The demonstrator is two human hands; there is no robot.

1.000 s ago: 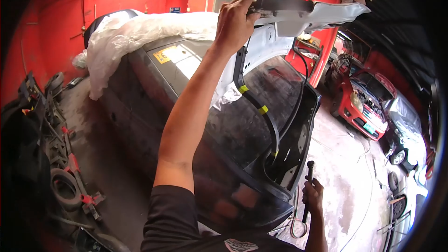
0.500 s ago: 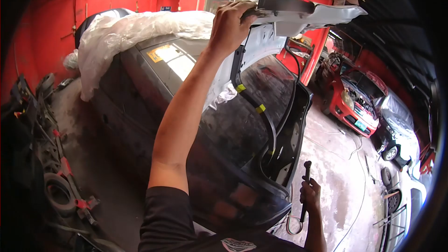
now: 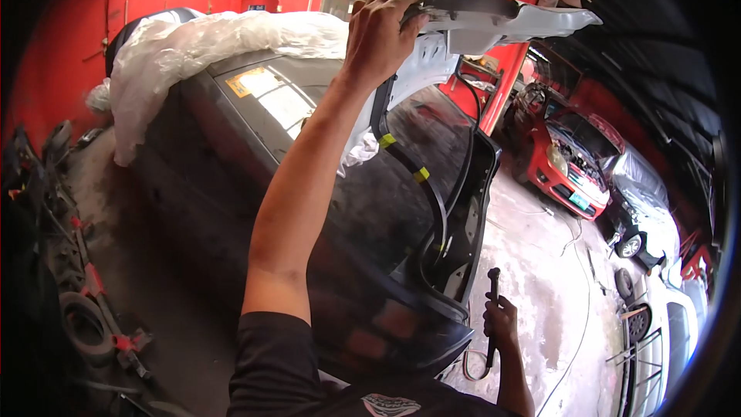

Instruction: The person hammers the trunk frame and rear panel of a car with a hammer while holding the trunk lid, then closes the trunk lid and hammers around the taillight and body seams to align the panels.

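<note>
My left hand (image 3: 380, 35) is raised high and grips the upper edge of a white car panel (image 3: 494, 23) that is swung up above a dark car (image 3: 255, 154). A black wiring harness with yellow tape bands (image 3: 421, 177) runs down from the panel along the dark tinted glass (image 3: 386, 216). Low at the right, my right hand (image 3: 500, 321) is closed around a dark wrench (image 3: 492, 316) held upright, its ring end hanging below the fist.
White plastic sheeting (image 3: 201, 50) covers the dark car's roof. A red car with its hood open (image 3: 559, 166) and further parked cars (image 3: 644, 208) stand at the right. Tyres and metal parts (image 3: 81, 316) lie along the left. Red walls close the back.
The view has shifted left and slightly down, so the car, the panel and both hands sit a bit further left. Both grips are unchanged.
</note>
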